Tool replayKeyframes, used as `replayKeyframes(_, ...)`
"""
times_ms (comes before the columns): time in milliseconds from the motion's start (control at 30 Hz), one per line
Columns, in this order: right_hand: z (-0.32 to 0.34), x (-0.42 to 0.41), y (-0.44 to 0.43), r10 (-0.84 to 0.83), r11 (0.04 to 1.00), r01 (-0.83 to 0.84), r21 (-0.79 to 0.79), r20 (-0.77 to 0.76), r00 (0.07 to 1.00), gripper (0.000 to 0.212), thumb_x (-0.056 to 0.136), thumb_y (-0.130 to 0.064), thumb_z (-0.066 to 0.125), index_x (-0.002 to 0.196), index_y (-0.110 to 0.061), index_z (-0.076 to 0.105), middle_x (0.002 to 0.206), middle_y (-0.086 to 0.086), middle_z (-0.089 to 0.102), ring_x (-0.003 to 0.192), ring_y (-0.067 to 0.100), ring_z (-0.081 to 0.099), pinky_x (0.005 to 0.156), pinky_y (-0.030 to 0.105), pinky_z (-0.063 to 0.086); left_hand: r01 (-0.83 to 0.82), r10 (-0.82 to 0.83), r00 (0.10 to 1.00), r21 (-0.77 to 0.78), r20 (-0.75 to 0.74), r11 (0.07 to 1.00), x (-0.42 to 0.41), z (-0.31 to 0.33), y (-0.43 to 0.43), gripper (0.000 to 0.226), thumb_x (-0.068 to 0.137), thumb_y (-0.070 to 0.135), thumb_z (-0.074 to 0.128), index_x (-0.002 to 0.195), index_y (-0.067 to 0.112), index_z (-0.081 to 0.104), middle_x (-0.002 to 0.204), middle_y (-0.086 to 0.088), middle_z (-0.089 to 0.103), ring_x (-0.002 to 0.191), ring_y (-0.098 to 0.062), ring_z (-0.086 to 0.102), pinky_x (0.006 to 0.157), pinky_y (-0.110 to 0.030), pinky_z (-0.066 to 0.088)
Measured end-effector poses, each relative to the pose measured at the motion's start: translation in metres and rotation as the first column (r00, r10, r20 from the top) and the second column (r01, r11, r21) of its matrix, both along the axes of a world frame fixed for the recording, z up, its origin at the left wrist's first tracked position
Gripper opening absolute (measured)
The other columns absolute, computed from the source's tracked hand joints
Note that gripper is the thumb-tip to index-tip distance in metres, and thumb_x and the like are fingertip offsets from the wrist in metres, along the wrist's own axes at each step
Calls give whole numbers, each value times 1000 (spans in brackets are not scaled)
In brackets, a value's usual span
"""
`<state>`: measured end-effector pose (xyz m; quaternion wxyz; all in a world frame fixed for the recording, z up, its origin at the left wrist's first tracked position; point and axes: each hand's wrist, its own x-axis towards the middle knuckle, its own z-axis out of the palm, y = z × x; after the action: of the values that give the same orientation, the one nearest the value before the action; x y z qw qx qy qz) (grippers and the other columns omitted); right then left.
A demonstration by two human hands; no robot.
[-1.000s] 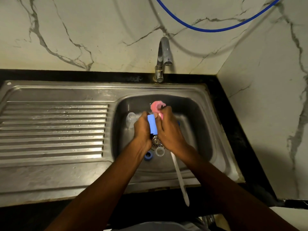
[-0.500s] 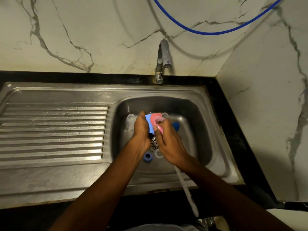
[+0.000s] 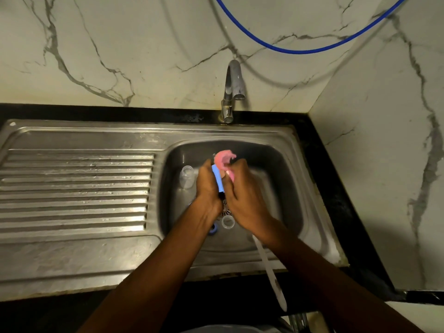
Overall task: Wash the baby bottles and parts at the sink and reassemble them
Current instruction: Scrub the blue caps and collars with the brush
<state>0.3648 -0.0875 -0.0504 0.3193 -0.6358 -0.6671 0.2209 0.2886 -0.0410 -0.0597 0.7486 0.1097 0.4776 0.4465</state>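
In steel sink basin, left of hands: clear plastic bottle, lying down. Next, left hand curled round light-blue cylindrical part, above drain. At part's upper end, pink sponge brush head; right hand grips brush's long white handle.

Risk: wet part slips under scrubbing push, drops among small blue ring and clear cap by drain. Handle overhangs sink front: could flick water out.

Drain strainer mostly covered, blue ring half hidden (hose cut off at top edge)
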Motion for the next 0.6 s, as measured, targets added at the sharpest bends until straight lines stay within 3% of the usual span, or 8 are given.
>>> replayKeyframes(67,0,-4,-8,45,998,-47,48,54,998,24,101,-18,45,116,1,48,99,10,55,87,14,51,72,26,39,14,-13,1000,28,-7,1000,-4,-2,2,34,98,29,49,72,11,62,60,-4,62,59,-17,60,61,-26,51)
replayKeyframes(133,2,-1,5,-62,998,62,11,35,997,28,101,-23,44,115,2,48,96,10,52,85,18,52,68,22,34,45,-44,999,31,-29,999,-1,-3,-1,35,99,31,50,76,10,67,67,-6,68,60,-17,65,63,-27,54)
replayKeyframes(200,1,-1,17,-155,988,155,18,15,988,38,99,-32,41,114,2,48,102,16,53,90,22,53,73,24,33,76,-75,997,26,-18,997,1,-3,-3,45,101,47,47,89,11,72,79,-8,75,71,-19,72,74,-31,57)
replayKeyframes(300,-1,-3,19,-124,991,121,53,50,991,32,100,-27,45,113,2,48,103,19,54,89,18,48,75,28,34,86,-85,996,29,-30,996,0,-5,-2,62,96,67,36,104,18,73,96,-9,77,91,-23,72,92,-39,54)
replayKeyframes(367,-4,0,24,-141,989,138,60,40,989,36,98,-31,43,114,1,49,104,18,55,92,20,52,77,28,37,124,-122,992,76,-27,989,0,1,-3,62,97,66,33,104,18,72,96,-8,76,88,-20,73,87,-35,55)
replayKeyframes(467,-6,-2,27,-186,983,186,1,-34,982,38,100,-34,42,119,-2,47,107,16,56,95,23,57,77,31,43,83,-83,997,85,6,993,-2,7,2,50,102,47,37,87,12,69,71,-5,73,66,-15,69,67,-25,54)
replayKeyframes(533,-9,-8,10,-137,991,137,2,-33,990,37,99,-34,41,120,-4,47,104,12,55,91,20,56,73,24,38,8,-8,1000,27,-7,1000,-5,7,7,42,100,38,38,74,12,59,57,-3,62,51,-13,61,58,-21,50)
replayKeyframes(600,-7,-8,-6,-29,1000,29,4,26,999,35,100,-28,41,122,-2,48,109,13,56,97,22,55,81,22,36,3,-3,1000,1,18,1000,-7,4,9,36,99,31,34,69,15,46,57,-4,49,50,-13,50,51,-18,44)
